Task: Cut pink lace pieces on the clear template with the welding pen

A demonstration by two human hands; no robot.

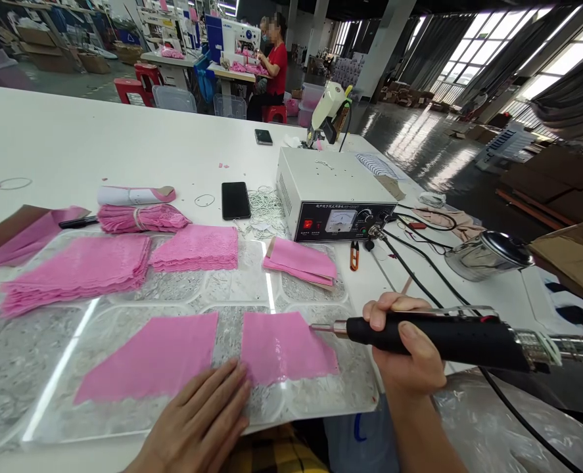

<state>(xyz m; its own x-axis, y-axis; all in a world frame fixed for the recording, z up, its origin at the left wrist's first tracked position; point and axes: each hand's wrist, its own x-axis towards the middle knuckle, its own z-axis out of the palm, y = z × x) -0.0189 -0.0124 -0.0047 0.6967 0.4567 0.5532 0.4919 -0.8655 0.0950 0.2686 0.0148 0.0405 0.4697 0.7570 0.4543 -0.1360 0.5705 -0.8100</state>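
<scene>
My left hand [206, 412] lies flat, its fingertips at the lower corners of two cut pieces of pink fabric. The left pink fabric piece [160, 355] is a long slanted shape; the right pink fabric piece [281, 345] is smaller. My right hand [409, 348] is wrapped around the black handle of an ultrasonic welding gun [449, 338]. Its thin metal tip points left, at the slanted edge of the right piece; whether it touches I cannot tell. Both pieces lie on a clear-covered, marble-patterned mat [321, 397].
Pink fabric stacks [79, 266] and a folded pink bundle [301, 261] lie behind the pieces. Beyond are a white welder control box [340, 190], a phone [235, 200], orange snips [354, 256] and a glass jar [488, 256]. Cables run right. A co-worker [274, 62] sits at a sewing machine.
</scene>
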